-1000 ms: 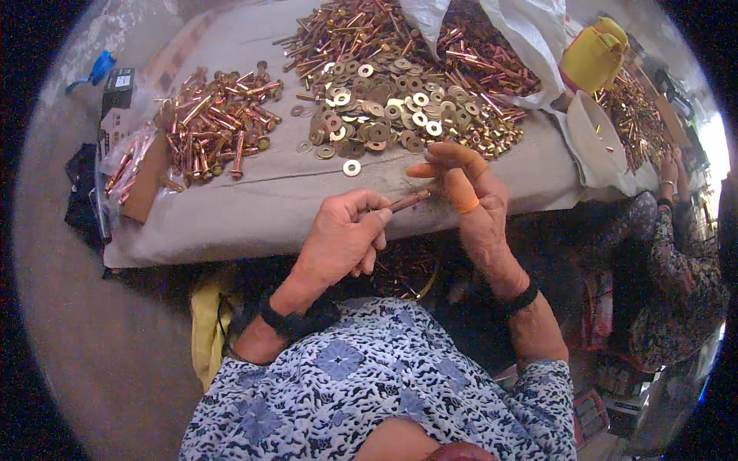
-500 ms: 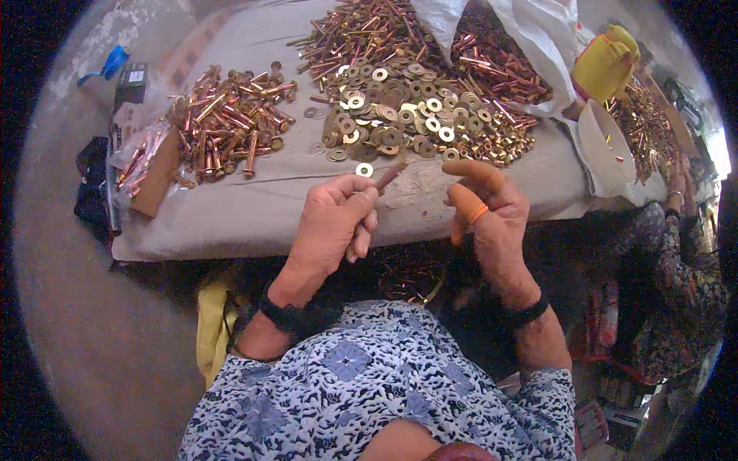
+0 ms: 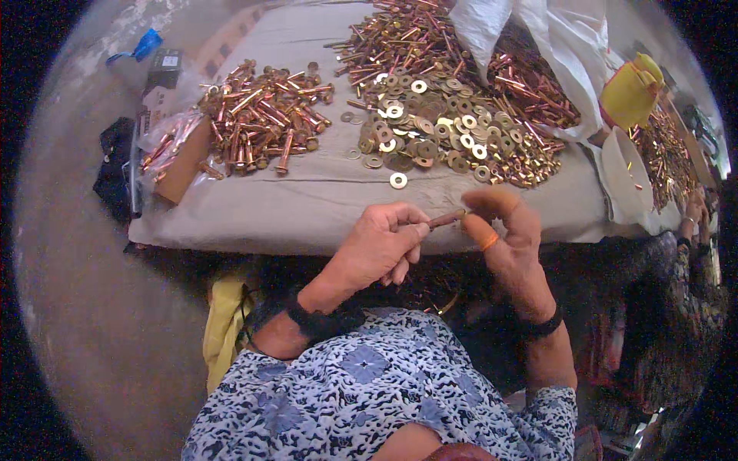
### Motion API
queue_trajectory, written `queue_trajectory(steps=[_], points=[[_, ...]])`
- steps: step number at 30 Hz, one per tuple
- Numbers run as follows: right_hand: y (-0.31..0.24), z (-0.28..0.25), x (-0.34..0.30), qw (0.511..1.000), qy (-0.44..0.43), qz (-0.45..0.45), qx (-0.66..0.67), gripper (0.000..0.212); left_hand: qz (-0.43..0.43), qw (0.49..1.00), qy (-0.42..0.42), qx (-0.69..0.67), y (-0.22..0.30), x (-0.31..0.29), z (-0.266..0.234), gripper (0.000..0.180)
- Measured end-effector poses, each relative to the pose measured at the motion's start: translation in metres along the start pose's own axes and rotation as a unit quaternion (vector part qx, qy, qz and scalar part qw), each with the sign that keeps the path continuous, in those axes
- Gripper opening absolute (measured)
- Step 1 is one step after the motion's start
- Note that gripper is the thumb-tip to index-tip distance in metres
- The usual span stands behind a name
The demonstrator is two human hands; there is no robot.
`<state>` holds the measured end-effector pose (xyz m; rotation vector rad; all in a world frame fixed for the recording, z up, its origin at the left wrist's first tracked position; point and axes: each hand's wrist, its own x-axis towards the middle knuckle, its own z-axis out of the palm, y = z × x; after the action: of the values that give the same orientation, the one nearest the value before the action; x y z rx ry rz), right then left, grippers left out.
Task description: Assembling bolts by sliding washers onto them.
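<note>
My left hand [image 3: 380, 244] pinches a copper-coloured bolt [image 3: 443, 221] between thumb and fingers, over the table's near edge. The bolt points right and slightly up, with a small gold-coloured bit at its far tip. At that tip, the thumb and forefinger of my right hand [image 3: 516, 240] close in, both in orange finger covers; the forefinger is blurred. Whether a separate nut sits between them is too small to make out. Just beyond my left hand lies a single washer [image 3: 392, 181], in front of a heap of brass-coloured washers [image 3: 421, 131] and small nuts [image 3: 530, 167].
A pile of bolts [image 3: 257, 115] lies left on the cloth-covered table [image 3: 231, 219], beside a cardboard box piece [image 3: 183, 165]. More bolts [image 3: 407, 42] heap at the back near a white sack [image 3: 538, 46]. To the right are a white bowl [image 3: 619, 173] and another person's hand [image 3: 694, 206].
My view has shifted, moving the table's contents rightward. My right hand's fingertips have come to the bolt's tip, where a gap stood before. My left hand still holds the bolt, now lying flatter.
</note>
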<state>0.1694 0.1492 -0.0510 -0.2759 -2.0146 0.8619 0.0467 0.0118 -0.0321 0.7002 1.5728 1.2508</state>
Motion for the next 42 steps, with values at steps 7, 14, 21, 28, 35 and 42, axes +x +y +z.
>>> queue_trajectory(steps=[7, 14, 21, 28, 35, 42], points=[[-0.002, -0.014, 0.004, 0.984, -0.067, 0.167, 0.011, 0.033, 0.022, 0.999, 0.014, 0.028, 0.007, -0.004, -0.012, 0.019], [0.005, -0.007, 0.003, 0.988, -0.127, 0.005, -0.084, 0.031, 0.278, 0.785, 0.478, 0.277, 0.113, 0.015, -0.162, 0.036], [0.01, -0.005, 0.009, 0.983, -0.146, -0.018, -0.108, 0.033, 0.224, 0.696, 0.255, 0.633, 0.088, 0.093, -0.172, 0.025], [0.01, -0.01, 0.005, 0.978, -0.164, -0.046, -0.118, 0.027, 0.183, 0.59, 0.109, 0.778, 0.075, 0.122, -0.145, 0.019], [0.012, -0.007, 0.005, 0.975, -0.172, -0.054, -0.133, 0.024, 0.267, 0.577, 0.144, 0.759, 0.058, 0.133, -0.153, 0.014], [0.007, 0.0, 0.016, 0.978, -0.158, -0.052, -0.126, 0.019, 0.353, 0.625, 0.115, 0.687, 0.065, 0.118, -0.163, 0.012]])
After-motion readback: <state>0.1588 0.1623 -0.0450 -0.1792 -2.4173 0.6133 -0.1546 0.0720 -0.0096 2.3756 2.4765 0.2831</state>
